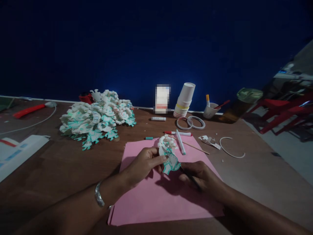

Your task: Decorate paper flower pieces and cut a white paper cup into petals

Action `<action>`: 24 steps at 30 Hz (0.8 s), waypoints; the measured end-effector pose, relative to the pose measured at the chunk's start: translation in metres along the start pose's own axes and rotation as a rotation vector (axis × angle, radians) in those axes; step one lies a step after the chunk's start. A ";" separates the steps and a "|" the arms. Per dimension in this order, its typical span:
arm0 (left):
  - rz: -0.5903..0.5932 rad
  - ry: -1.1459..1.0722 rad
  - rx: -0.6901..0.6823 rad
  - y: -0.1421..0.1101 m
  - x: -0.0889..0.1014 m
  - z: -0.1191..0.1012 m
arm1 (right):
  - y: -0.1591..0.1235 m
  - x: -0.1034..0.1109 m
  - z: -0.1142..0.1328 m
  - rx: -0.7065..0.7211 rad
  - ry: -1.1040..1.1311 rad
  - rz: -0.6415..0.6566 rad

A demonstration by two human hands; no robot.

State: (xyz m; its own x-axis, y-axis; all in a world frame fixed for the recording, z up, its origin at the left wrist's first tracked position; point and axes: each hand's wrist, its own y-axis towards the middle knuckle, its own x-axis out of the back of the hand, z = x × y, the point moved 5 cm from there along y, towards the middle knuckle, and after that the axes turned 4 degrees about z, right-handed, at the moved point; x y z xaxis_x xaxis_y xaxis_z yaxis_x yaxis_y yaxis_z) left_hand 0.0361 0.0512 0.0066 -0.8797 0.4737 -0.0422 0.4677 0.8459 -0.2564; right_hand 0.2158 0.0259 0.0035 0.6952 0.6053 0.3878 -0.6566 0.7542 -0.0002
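Above the pink sheets point(144, 205), my left hand point(144, 163) pinches a white paper cutout with teal-green outlines point(171, 160) between thumb and fingers. A ring of small curled white tabs point(166, 141) forms its far end. My right hand point(200, 178) is closed around a slim dark tool point(194, 182), whose tip is at the cutout's lower right edge. Its exact kind is hard to make out in the dim light. Just beyond the cutout lie an uncapped white marker with a teal end point(181, 142) and a red-and-white marker point(181, 133).
A heap of similar teal-edged paper pieces point(97, 117) sits at back left. Stacked paper cups point(184, 101), two white rings point(197, 122), a cup with pens point(210, 111) and a teal cap point(149, 138) stand or lie toward the back. Paper scraps point(210, 142) are at right.
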 end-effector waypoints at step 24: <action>0.116 -0.026 0.104 -0.003 -0.015 0.008 | -0.001 -0.011 0.003 -0.049 0.171 -0.038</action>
State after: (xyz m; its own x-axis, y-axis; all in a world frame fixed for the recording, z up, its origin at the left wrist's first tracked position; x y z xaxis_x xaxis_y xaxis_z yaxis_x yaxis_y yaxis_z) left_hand 0.0472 0.0401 0.0006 -0.8227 0.5593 -0.1020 0.5563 0.7551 -0.3469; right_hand 0.2080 0.0176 0.0024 0.7614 0.6077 0.2257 -0.6170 0.7862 -0.0349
